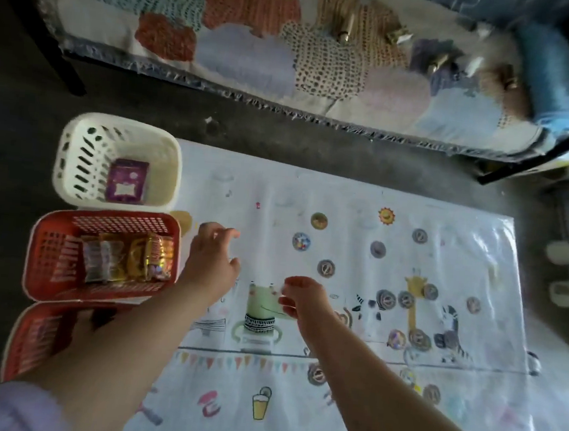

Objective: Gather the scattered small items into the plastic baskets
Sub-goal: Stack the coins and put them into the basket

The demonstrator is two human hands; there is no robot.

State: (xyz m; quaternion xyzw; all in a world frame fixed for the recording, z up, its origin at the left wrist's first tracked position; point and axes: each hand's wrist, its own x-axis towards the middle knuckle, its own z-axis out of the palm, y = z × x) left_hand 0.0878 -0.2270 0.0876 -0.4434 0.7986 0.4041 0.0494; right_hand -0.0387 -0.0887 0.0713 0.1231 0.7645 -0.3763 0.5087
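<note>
I see white basket (67, 148) with purple box (127, 181), red basket (37, 248) with packets (128, 260), second red basket (29, 341), all just off mat's (313, 190) left edge. Left hand (212, 257) over mat's left edge beside red basket, fingers loose, holding nothing. Right hand (305, 301) mid-mat, fingers curled; can't tell if pinching anything. Round discs (326, 267) scattered right of both hands, toward mat's right edge.

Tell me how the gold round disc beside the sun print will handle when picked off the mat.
The disc looks thin and flat, so probably light and hard to pinch. The mat looks glossy, so it likely slides easily. Lying flat, it shouldn't roll.
</note>
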